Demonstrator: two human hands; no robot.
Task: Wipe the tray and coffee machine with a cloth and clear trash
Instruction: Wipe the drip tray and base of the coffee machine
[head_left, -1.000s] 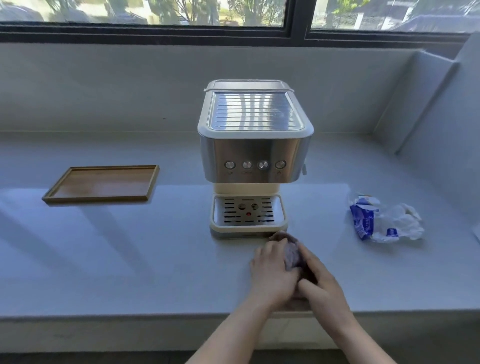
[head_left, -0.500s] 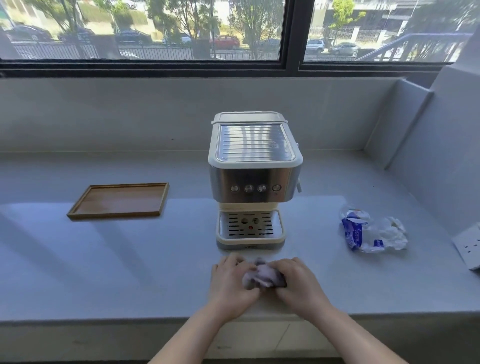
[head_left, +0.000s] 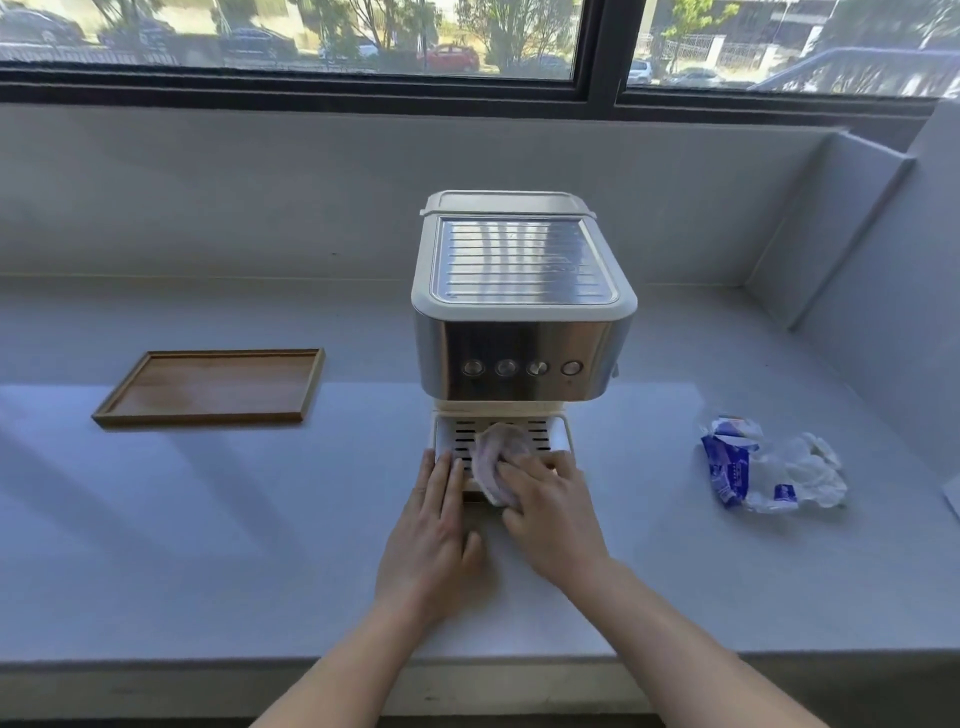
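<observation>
A steel and cream coffee machine (head_left: 522, 312) stands in the middle of the grey counter. A pale crumpled cloth (head_left: 496, 457) lies on its drip tray (head_left: 556, 439), pressed down by my right hand (head_left: 550, 512). My left hand (head_left: 434, 530) lies flat, fingers together, with its fingertips on the drip tray's front left corner. An empty wooden tray (head_left: 208, 387) sits to the left of the machine. Crumpled blue and white plastic trash (head_left: 769, 470) lies to the right.
A grey ledge wall and a dark-framed window (head_left: 597, 52) run behind the counter. An angled grey panel (head_left: 857, 218) closes the right end. The counter's front edge (head_left: 260, 662) is just below my forearms.
Both hands moved forward from the counter's front to the drip tray. The cloth, held between both hands before, is now under my right hand on the drip tray.
</observation>
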